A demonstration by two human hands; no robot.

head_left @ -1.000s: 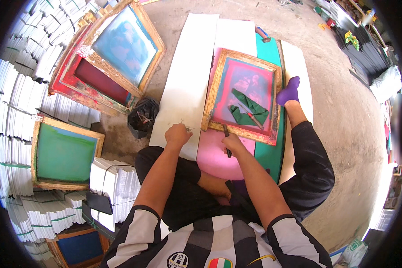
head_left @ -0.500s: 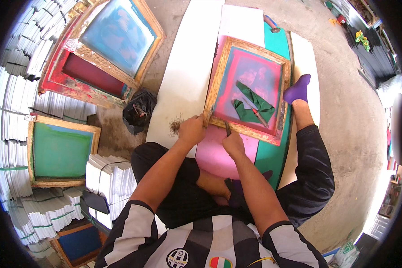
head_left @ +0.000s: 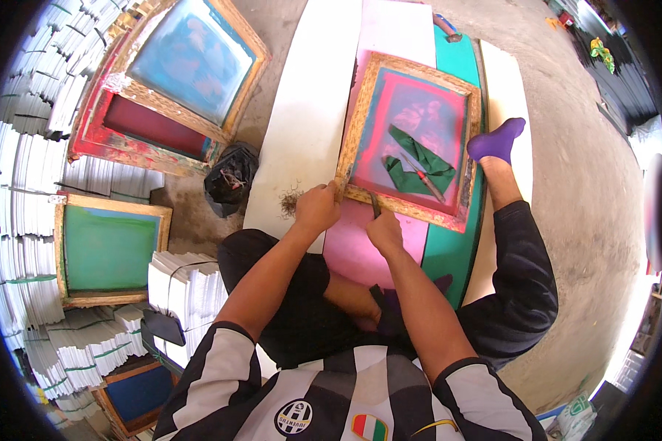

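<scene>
A wooden-framed printing screen [head_left: 362, 103] with blue and pink stained mesh lies tilted in front of me. My left hand [head_left: 318, 208] is closed round its near left corner. In my right hand [head_left: 385, 231] is a dark, narrow metal tool [head_left: 375, 203], its tip against the frame's near edge; its kind does not show clearly. Green cloth pieces [head_left: 432, 167] rest on the mesh, and a pointed tool with a red and dark handle [head_left: 427, 181] lies across them. Beside my left hand is a small heap of thin brown bits [head_left: 290, 201].
White, pink and green boards [head_left: 290, 110] lie under the screen. At left stand other framed screens [head_left: 110, 246], a black plastic bag [head_left: 229, 184] and stacked white sheets [head_left: 187, 287]. A hammer-like tool [head_left: 446, 28] lies at the far end. My purple-socked foot [head_left: 496, 141] rests right of the screen.
The metal tool in my right hand has tipped slightly left at the frame's near edge. My left hand keeps its hold on the corner. The whole view has shifted a little.
</scene>
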